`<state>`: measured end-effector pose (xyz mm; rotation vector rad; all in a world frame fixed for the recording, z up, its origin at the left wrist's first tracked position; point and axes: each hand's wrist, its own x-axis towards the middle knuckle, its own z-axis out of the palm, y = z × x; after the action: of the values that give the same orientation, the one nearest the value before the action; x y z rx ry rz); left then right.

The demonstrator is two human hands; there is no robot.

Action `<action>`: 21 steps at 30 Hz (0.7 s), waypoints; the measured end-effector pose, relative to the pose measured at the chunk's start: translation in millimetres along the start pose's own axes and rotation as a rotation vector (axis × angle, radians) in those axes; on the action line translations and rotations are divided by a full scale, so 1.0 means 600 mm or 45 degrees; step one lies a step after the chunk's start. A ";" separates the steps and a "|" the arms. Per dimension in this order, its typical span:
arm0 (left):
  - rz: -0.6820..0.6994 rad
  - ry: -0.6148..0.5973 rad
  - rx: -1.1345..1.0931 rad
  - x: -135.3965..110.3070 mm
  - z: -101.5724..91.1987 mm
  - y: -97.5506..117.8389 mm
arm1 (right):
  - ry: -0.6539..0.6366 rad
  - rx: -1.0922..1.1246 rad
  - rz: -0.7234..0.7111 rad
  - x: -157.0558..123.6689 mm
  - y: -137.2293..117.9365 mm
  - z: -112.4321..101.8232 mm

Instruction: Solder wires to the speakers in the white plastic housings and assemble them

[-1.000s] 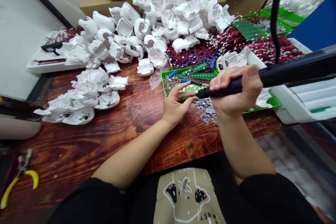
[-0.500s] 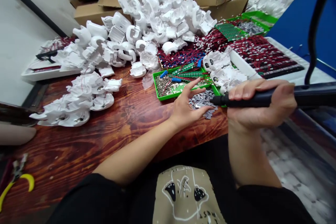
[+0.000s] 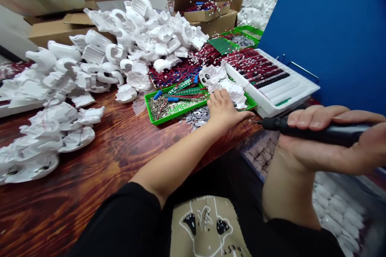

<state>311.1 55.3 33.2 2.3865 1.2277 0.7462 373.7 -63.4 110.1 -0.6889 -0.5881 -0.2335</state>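
Observation:
My right hand (image 3: 328, 136) is wrapped around a black electric screwdriver (image 3: 319, 130), which points left, its thin bit near my left thumb. Too small to make out is whether a screw sits on the bit's tip. Over the near edge of some white plastic shells (image 3: 230, 88) reaches my left hand (image 3: 222, 108), thumb spread out to the side and fingertips partly hidden. Beside its wrist lies a heap of small grey metal plates (image 3: 197, 117). A green tray (image 3: 159, 120) to the left holds small metal parts, green circuit boards and blue pieces with wires.
White shells (image 3: 144, 28) are piled high at the back left, with more in rows (image 3: 57, 136) at the front left. On the right a white foam tray (image 3: 297, 92) carries red wires with black parts. A blue panel (image 3: 328, 32) stands behind it. Cardboard boxes (image 3: 208, 12) line the back.
The view has turned to the right. My left hand has moved from above the grey metal plates to the white shells. My right hand still grips the screwdriver, now farther from the plates.

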 end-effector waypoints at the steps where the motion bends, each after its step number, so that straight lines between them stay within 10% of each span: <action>1: -0.027 -0.002 0.040 0.001 0.006 0.011 | 0.004 -0.012 -0.018 0.003 -0.002 -0.002; 12: -0.361 -0.028 -0.208 0.033 -0.010 0.013 | -0.068 0.011 -0.041 0.015 -0.013 -0.014; 17: -0.420 0.038 -0.846 0.048 -0.086 -0.044 | -0.093 0.111 0.065 0.001 -0.025 0.001; 21: -0.375 0.246 -0.816 -0.023 -0.173 -0.139 | -0.076 0.272 0.404 -0.026 -0.046 0.042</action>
<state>189.1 98.0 68.3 1.6109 1.1506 1.0903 339.0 -67.5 131.4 -0.5736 -0.5427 0.1441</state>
